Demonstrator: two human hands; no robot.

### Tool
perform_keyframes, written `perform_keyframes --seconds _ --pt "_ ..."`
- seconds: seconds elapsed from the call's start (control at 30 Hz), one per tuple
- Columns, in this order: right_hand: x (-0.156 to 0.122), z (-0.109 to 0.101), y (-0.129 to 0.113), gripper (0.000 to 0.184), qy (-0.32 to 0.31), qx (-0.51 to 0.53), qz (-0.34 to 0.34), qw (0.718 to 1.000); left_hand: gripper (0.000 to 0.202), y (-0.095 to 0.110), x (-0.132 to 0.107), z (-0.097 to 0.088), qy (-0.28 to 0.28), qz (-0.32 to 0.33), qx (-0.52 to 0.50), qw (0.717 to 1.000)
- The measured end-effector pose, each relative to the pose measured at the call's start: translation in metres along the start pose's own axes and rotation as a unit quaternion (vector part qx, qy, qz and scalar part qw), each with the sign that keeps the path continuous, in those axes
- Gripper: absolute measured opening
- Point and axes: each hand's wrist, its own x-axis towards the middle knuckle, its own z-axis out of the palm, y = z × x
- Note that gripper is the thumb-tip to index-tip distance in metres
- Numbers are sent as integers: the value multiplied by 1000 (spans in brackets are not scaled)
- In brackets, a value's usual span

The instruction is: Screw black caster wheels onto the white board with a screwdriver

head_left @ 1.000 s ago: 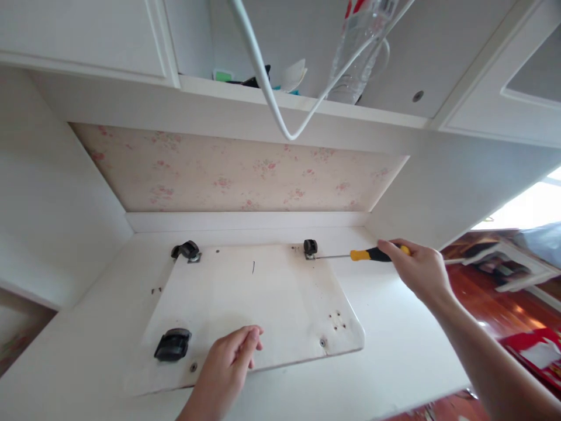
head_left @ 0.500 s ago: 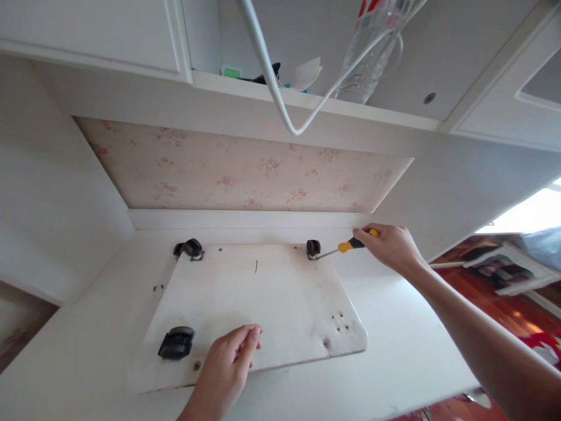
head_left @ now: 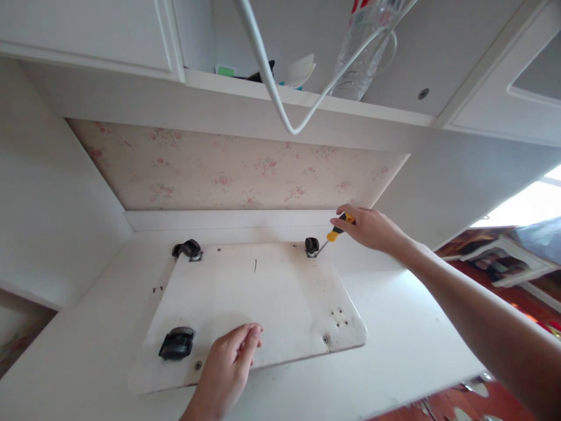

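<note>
Right hand (head_left: 366,227) grips a screwdriver (head_left: 334,235), tip at the base of the far-right caster (head_left: 312,245) on the white board (head_left: 276,298) — left hand (head_left: 230,358) curled closed, contents if any hidden — and with two more casters (head_left: 177,343) at left, bare screw holes (head_left: 339,318) near-right, work looks partway, fitting or removal unclear

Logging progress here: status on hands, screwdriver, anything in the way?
Right hand gripping screwdriver, tip at base of far-right caster. Left hand curled at near edge of board. White cable dangling, clear of screwdriver.
</note>
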Motion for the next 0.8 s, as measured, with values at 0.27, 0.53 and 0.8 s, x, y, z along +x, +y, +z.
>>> perform_keyframes --seconds 0.27,0.53,0.8 --pt "16 -16 -12 44 -117 -41 -53 991 51 0 0 1 12 9 -7 1000" --pt "24 -26 -19 46 -137 -90 -37 986 56 -10 1 7 52 21 -14 998" --pt "23 -27 -21 50 -133 -95 -67 984 55 -9 1 9 53 19 -16 998"
